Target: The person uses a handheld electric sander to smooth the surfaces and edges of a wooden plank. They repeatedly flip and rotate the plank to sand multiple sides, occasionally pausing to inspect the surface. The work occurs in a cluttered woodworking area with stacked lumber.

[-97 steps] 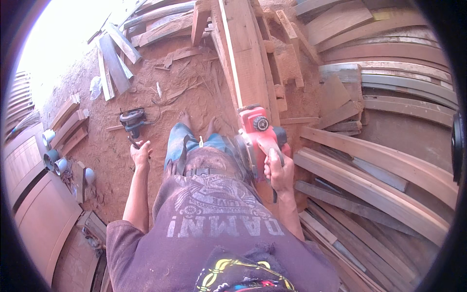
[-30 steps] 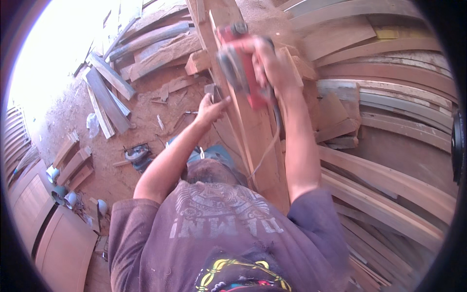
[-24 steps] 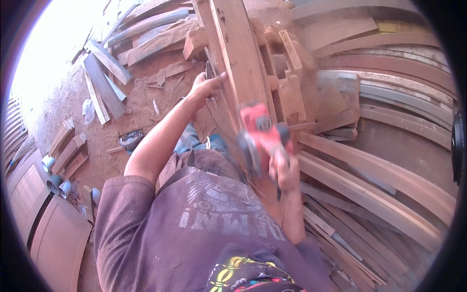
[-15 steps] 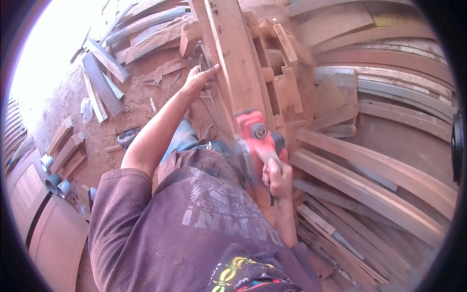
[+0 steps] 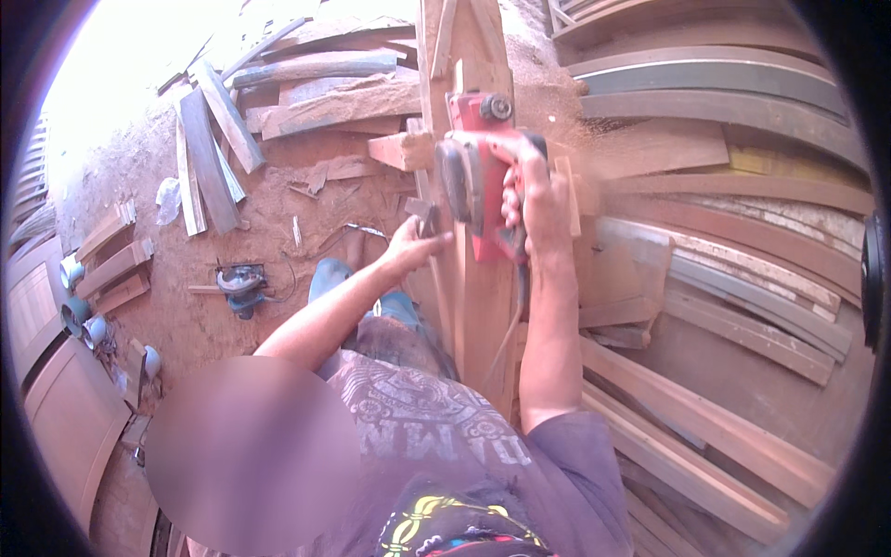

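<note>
My right hand (image 5: 534, 200) is wrapped around the rear handle of a red electric planer (image 5: 487, 167), which rests on a long wooden beam (image 5: 478, 311). A black cord (image 5: 510, 339) trails back from the planer toward me. At the beam's left edge, my left hand (image 5: 418, 249) is closed, its thumb reaching toward the wood. A dark block-like piece (image 5: 423, 213) shows by its fingers; what they grip is partly hidden. Fine dust sprays out to the right of the planer.
Curved and straight boards (image 5: 742, 223) are stacked along the right. Timber offcuts (image 5: 218, 139) lie on the dusty ground at left, with a circular saw (image 5: 243, 286) nearer me. A wood block (image 5: 401, 151) juts from the beam's left side. Wooden panels (image 5: 79, 427) stand at lower left.
The planer has travelled away from me along the beam, my right arm stretching out with it. My left hand stays at the beam's left edge while the whole view has shifted.
</note>
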### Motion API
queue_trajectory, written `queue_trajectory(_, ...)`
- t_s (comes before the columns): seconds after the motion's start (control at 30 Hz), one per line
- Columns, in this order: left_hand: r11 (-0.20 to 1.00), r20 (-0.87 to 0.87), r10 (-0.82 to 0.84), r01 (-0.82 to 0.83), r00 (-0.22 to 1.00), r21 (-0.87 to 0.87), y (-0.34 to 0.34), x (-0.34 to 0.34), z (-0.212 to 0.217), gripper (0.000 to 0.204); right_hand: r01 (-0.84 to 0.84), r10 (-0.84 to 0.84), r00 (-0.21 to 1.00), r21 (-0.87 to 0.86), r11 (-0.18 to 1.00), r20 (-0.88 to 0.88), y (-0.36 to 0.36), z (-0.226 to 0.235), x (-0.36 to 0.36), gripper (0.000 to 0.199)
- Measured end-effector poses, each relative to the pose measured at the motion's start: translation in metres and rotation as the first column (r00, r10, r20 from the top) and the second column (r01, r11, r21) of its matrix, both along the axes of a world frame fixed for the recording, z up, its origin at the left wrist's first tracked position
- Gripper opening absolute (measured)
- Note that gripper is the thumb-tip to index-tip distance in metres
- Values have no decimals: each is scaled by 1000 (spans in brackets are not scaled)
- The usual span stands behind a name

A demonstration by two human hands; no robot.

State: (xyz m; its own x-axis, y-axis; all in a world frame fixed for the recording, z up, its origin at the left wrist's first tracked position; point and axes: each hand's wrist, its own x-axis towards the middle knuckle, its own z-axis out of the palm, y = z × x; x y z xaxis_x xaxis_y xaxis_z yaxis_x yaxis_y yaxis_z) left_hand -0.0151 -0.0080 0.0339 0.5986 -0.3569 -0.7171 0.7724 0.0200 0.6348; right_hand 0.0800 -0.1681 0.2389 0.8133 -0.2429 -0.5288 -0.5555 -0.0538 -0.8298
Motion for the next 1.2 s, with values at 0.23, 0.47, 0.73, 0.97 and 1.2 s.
queue_trajectory(0.23, 991, 49, -64, 57, 997, 122, -6, -3, -22, 79, -80, 83, 992, -44, 996, 91, 5, -11, 172, 43)
queue_trajectory(0.47, 988, -2, -134, 134, 991, 74, 3, 12, -8, 64, -81, 82, 997, -74, 994, 7, -2, -7, 18, 49)
queue_trajectory(0.73, 988, -55, -150, 152, 987, 26, 3, 12, -9, 74, -45, 48, 998, -73, 996, 32, 1, -12, 48, 48)
queue_trajectory(0.97, 988, 139, -145, 136, 980, 73, 3, 1, -25, 73, -63, 61, 990, 13, 998, 124, -21, -19, 166, 49)
queue_trajectory(1.2, 982, 28, -179, 177, 984, 65, 4, 1, -31, 71, 101, -101, 994, -14, 995, -40, -25, 7, -69, 41)
